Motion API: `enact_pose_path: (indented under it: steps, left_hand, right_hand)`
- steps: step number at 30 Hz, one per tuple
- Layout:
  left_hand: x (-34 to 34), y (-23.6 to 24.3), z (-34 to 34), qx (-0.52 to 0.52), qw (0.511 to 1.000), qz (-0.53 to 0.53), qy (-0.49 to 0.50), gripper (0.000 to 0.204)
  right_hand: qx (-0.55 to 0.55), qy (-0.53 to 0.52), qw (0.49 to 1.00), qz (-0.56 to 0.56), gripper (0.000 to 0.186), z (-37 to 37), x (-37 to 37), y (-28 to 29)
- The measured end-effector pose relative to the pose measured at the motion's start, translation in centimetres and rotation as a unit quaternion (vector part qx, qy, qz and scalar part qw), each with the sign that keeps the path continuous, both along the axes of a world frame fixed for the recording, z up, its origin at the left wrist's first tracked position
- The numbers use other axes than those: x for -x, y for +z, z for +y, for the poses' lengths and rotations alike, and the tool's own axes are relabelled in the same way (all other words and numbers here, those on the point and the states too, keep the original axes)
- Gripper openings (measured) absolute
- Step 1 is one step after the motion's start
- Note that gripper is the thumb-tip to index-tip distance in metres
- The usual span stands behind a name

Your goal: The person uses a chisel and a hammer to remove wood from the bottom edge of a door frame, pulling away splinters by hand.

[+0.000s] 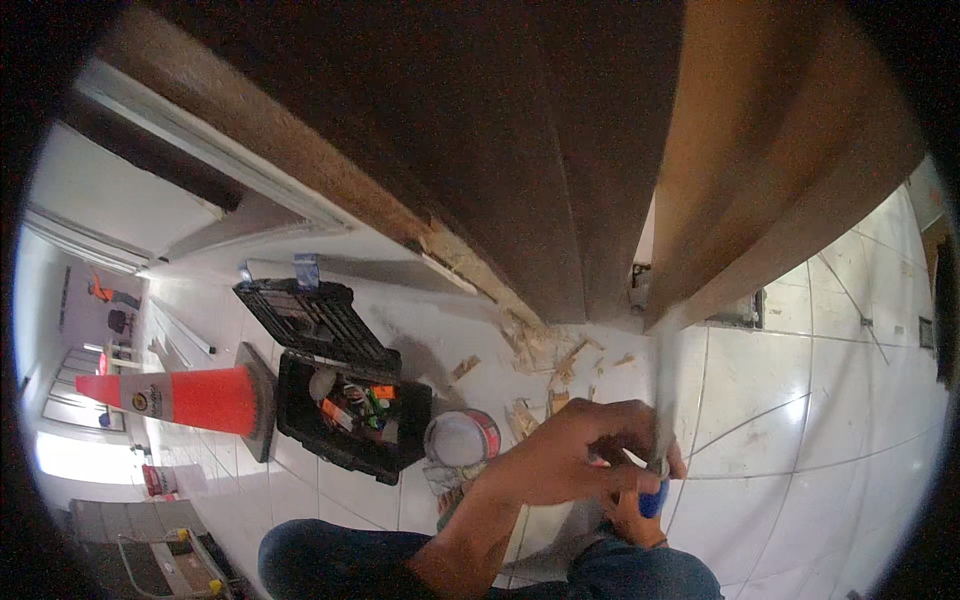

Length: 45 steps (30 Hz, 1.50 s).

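Observation:
A chisel (663,400) with a flat, pale blade and a blue handle stands nearly upright in front of me. Its blade runs up toward the lower edge of a brown wooden door (600,230). My left hand (575,455) has its thumb and fingers closed around the blade just above the handle. Below it, my right hand (637,518) grips the blue handle, partly hidden behind the left hand. Splintered wood chips (560,370) lie on the floor beneath a damaged wooden door frame (440,255).
To the left are an open black toolbox (350,465) full of small items, a round can (462,438) and an orange traffic cone (210,398). A folding step stool (150,555) lies at the lower left. Farther back is another person (110,293).

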<state>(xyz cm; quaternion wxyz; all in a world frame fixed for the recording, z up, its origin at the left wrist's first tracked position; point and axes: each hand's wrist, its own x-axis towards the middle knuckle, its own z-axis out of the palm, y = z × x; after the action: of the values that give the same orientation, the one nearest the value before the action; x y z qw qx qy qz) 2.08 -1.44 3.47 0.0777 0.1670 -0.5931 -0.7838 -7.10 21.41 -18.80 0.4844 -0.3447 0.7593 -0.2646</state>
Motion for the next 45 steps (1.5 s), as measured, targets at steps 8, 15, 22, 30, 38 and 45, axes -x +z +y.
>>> enact_pose_path:
  steps: [8, 15, 22, 30, 38, 45]
  left_hand:
    - [1.1, 3.7, 3.1, -0.085, 0.919, 0.08, 0.377, 0.026]
    - [3.5, 6.3, 3.2, -0.133, 0.911, 0.046, 0.388, 0.022]
    - [6.2, 5.6, 1.9, -0.183, 0.909, 0.11, 0.357, 0.019]
    - [7.1, 4.5, 0.3, -0.131, 0.893, 0.137, 0.409, 0.023]
    - [7.6, 4.6, 0.3, -0.132, 0.889, 0.152, 0.412, 0.027]
    - [8.1, 5.2, 0.3, -0.126, 0.884, 0.132, 0.43, 0.025]
  right_hand:
    - [0.025, 0.148, 0.976, 0.161, 0.035, 0.1, 2.1, 0.9]
    - [0.027, 0.153, 0.972, 0.179, 0.032, 1.7, 5.6, -2.0]
    - [-0.053, 0.105, 0.988, 0.101, 0.033, 0.5, 8.1, 0.8]
    - [0.0, 0.117, 0.985, 0.124, 0.023, 0.4, 9.0, 0.1]
    - [0.015, 0.105, 0.984, 0.14, 0.023, 0.8, 8.9, -1.4]
    - [0.001, 0.087, 0.99, 0.112, 0.026, 0.4, 8.7, -0.7]
